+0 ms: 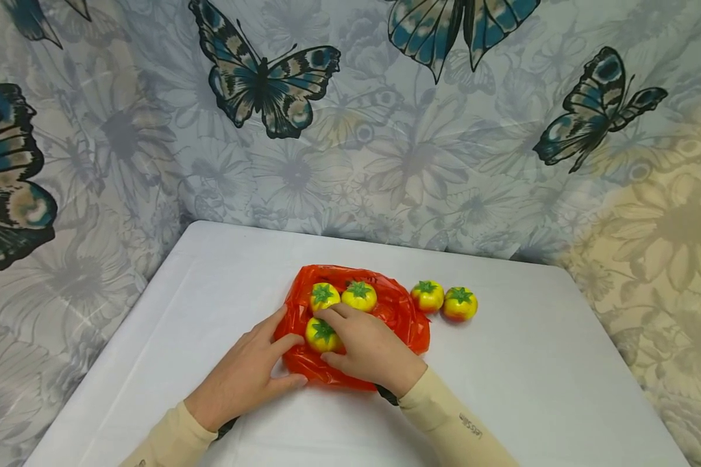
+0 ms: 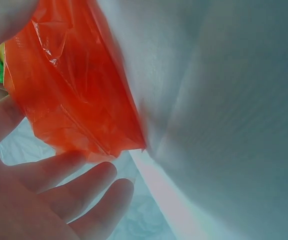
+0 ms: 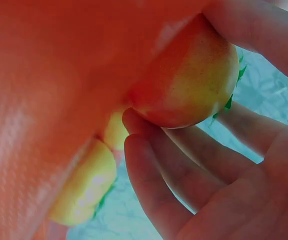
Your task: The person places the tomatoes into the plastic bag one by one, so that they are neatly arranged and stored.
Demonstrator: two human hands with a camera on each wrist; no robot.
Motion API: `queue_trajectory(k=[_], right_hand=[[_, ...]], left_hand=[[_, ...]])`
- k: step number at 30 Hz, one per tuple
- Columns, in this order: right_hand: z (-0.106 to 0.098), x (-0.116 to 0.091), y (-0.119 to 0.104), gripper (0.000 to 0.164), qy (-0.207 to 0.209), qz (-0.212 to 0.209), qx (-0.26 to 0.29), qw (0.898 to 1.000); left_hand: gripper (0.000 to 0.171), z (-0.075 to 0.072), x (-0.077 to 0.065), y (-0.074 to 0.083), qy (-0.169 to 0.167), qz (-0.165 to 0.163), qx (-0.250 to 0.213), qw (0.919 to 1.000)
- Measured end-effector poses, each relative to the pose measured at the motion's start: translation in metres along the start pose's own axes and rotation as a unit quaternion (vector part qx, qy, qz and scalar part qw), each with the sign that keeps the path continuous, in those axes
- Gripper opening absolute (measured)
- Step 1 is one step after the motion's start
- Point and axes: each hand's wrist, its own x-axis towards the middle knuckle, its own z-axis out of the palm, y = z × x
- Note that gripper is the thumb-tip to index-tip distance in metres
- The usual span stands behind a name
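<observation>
A red plastic bag (image 1: pixel 405 324) lies spread on the table with several yellow-and-red tomatoes with green star-shaped tops on it. Near the bag's front, my right hand (image 1: pixel 368 344) holds one tomato (image 1: pixel 320 335) between thumb and fingers. The right wrist view shows this tomato (image 3: pixel 199 80) with fingertips against its underside and red plastic close beside it. Behind it on the bag sit a left tomato (image 1: pixel 324 295) and a right tomato (image 1: pixel 359 296). At the bag's left edge, my left hand (image 1: pixel 248 373) has its fingers spread and fairly straight, fingertips touching the plastic (image 2: pixel 74 100).
To the right of the bag, two more tomatoes, a nearer one (image 1: pixel 427 296) and one farther right (image 1: pixel 459 304), stand side by side on the white table (image 1: pixel 520 389). A cloth backdrop (image 1: pixel 350 162) with butterflies and flowers hangs behind the table and along its sides.
</observation>
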Motion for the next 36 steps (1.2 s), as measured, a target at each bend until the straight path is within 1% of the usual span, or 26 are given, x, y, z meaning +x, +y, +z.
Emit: queue_trajectory(k=[7,17,32,36], right_hand=[[0.006,0.004,0.000,0.065,-0.007,0.003,0.001,1.000],[0.013,0.006,0.002,0.064,-0.012,0.001,0.009,1.000],[0.019,0.008,0.003,0.064,-0.013,0.004,0.012,1.000],[0.019,0.009,0.001,0.065,-0.012,0.004,0.009,1.000]], left_hand=[[0.050,-0.001,0.000,-0.001,0.007,0.001,0.007,1.0000],[0.050,0.000,-0.001,-0.001,0.015,0.009,0.014,0.9997],[0.051,0.000,-0.001,-0.001,0.001,0.002,0.007,1.0000],[0.050,0.000,-0.001,-0.001,0.003,0.002,0.008,1.0000]])
